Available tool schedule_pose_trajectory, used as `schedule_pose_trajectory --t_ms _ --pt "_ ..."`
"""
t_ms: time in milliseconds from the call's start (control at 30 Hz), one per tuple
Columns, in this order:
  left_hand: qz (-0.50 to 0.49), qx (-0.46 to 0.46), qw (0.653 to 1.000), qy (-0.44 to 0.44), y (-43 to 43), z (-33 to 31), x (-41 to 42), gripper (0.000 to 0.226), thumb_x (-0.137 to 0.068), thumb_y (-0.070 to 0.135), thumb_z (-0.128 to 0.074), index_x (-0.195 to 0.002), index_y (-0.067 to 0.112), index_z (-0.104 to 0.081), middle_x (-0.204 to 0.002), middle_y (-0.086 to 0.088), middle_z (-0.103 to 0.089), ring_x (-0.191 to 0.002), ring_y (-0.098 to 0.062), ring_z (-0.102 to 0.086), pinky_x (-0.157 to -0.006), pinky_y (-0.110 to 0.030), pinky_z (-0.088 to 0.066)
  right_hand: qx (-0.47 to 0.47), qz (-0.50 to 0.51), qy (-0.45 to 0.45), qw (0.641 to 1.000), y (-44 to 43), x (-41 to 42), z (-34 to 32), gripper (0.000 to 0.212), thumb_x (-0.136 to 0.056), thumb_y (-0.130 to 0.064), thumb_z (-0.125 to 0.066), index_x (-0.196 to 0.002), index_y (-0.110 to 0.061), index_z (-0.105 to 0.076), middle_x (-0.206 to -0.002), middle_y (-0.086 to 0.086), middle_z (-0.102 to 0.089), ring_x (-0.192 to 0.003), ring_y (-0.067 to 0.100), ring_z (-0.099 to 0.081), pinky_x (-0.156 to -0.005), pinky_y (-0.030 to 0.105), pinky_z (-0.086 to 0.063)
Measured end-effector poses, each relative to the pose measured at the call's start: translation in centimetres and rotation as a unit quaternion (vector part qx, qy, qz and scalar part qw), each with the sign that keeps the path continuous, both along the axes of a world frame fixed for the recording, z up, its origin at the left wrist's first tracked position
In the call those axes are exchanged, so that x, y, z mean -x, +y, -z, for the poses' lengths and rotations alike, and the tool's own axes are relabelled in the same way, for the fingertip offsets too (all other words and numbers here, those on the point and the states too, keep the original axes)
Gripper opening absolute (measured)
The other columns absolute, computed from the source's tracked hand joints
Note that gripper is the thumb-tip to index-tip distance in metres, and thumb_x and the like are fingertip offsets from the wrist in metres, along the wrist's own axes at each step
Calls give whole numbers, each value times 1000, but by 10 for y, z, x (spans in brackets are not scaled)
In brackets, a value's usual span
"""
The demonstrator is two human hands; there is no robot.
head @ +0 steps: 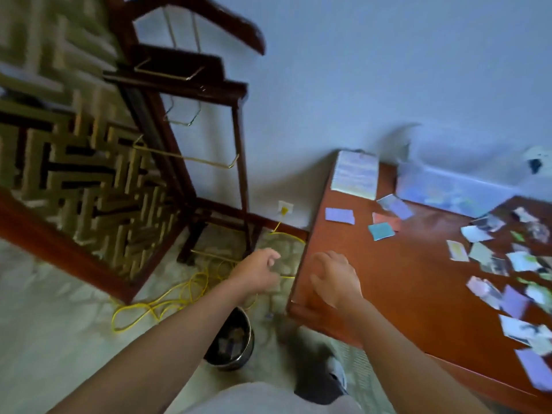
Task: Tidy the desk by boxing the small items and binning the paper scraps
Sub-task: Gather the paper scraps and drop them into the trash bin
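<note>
While left hand curls loosely, empty, right hand spreads slack over desk.

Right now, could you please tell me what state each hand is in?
Left hand: open, fingers loosely curled, nothing visible in it.
Right hand: open, fingers relaxed, at the desk edge.

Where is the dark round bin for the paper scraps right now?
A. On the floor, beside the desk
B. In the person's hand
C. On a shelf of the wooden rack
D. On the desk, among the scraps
A: the bin stands on the pale floor just left of the desk corner, with what look like paper scraps already lying inside it.
</note>
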State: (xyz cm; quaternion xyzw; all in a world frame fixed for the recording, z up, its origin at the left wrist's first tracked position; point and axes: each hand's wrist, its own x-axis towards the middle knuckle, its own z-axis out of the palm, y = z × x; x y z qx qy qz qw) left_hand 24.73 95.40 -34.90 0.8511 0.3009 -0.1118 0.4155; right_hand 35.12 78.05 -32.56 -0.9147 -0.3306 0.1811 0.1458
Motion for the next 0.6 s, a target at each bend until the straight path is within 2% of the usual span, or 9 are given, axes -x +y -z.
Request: schedule_pose_trajectory --t_ms 167,433,600 --pt "47 -21 999 -10 -36 -16 -70 43 -82 26 -66 -123 29 -53 -115 9 -53 -106 -12 -58 -95 -33 -49 -14 35 -10 999 -43 -52 -11 44 -91 -29 -57 -135 -30 -49 -137 -6 -49 -127 17 -43 -104 34 -41" --pt "13 -47 998 -28 -96 -16 -171 39 -80 25 -68 -116 30 -56 -107 9 -55 -96 -12 -60 -90 -29 -48 6 4 -22 1000 -97 -171 -11 46 -91 -27 -55 -136 -30 -49 -141 -2 -49 -127 21 -47 -105 35 -41" --pt "-7 -69 997 -18 -121 -15 -213 41 -82 26 -65 -122 30 -57 -117 10 -56 -105 -10 -58 -88 -24 -45 16 -6 -4 1000 -119 -225 1 46 -88 -31 -60 -133 -35 -51 -141 -4 -50 -129 18 -45 -97 34 -46"
